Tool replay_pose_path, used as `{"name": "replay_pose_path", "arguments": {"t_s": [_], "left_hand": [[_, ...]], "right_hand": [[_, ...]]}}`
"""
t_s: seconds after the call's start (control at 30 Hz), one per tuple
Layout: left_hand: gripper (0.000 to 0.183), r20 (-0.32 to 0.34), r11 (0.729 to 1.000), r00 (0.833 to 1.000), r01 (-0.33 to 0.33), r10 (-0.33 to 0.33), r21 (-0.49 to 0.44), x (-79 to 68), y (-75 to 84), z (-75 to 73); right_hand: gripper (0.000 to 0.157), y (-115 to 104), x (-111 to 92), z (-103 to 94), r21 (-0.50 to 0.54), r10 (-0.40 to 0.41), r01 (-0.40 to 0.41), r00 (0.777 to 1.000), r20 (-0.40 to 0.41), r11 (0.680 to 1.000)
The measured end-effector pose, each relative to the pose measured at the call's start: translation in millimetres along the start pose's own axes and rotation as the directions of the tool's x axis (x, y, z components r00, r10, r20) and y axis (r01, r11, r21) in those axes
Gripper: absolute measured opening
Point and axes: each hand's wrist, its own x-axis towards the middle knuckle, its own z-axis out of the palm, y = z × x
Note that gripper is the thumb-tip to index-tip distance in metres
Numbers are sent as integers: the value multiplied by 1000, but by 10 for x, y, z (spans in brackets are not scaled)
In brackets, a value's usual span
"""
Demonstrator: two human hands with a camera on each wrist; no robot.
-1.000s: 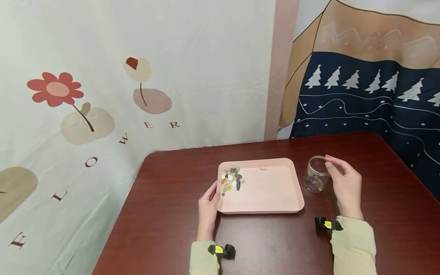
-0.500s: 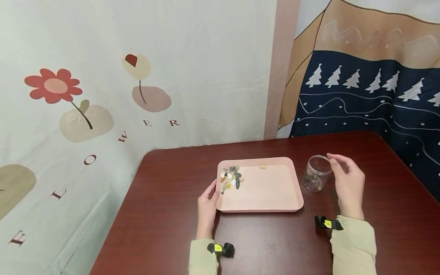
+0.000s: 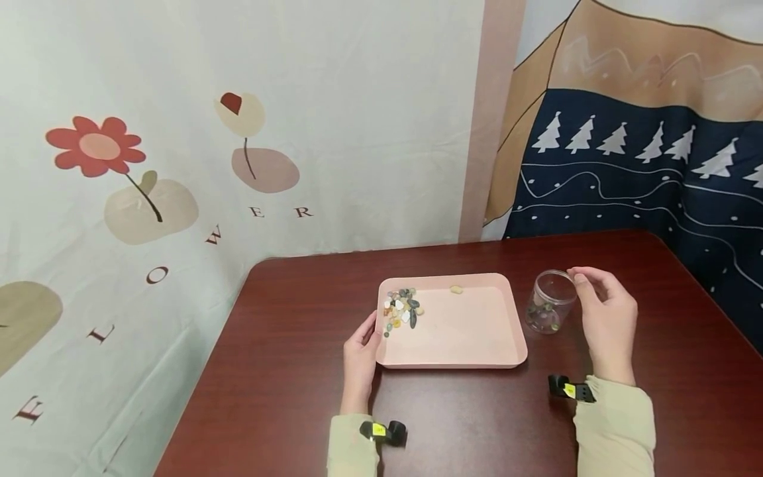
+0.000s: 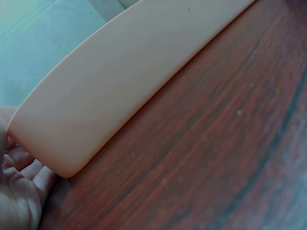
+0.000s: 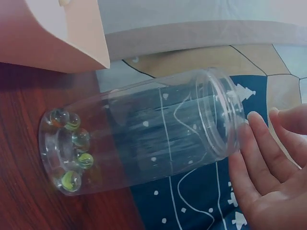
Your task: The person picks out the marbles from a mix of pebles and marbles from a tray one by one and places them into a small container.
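At the left side of a pink tray (image 3: 461,338), my left hand (image 3: 359,364) grips the edge, thumb at the rim. In the left wrist view its fingers (image 4: 31,172) are curled beneath the tray's corner. Colourful pebbles (image 3: 401,310) lie heaped at the tray's left end, and one tan pebble (image 3: 456,289) is by its far wall. A clear plastic jar (image 5: 144,134) stands upright, lidless, right of the tray. Several glass marbles (image 5: 72,180) rest on its bottom. Beside its rim is my right hand (image 3: 608,318), fingers loosely extended, fingertips right at the rim, nothing held.
Both things stand on a dark red-brown wooden table (image 3: 286,371). Behind it hang a pale flower-printed curtain (image 3: 357,132) and a navy curtain with white trees (image 3: 626,179). Each sleeve carries a black wrist camera (image 3: 390,432).
My right hand has drawn slightly rightward, its thumb moving off the jar's rim. My left hand, the tray and the jar stay put; the head view shifts a little.
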Motion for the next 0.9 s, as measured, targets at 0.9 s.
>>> {"name": "replay_pose_path", "arguments": {"t_s": [0.9], "left_hand": [[33, -2, 1000, 1000, 0, 0, 14, -23, 21, -9]], "right_hand": [[27, -159, -144, 201, 4, -187, 189, 966, 176, 982]]}}
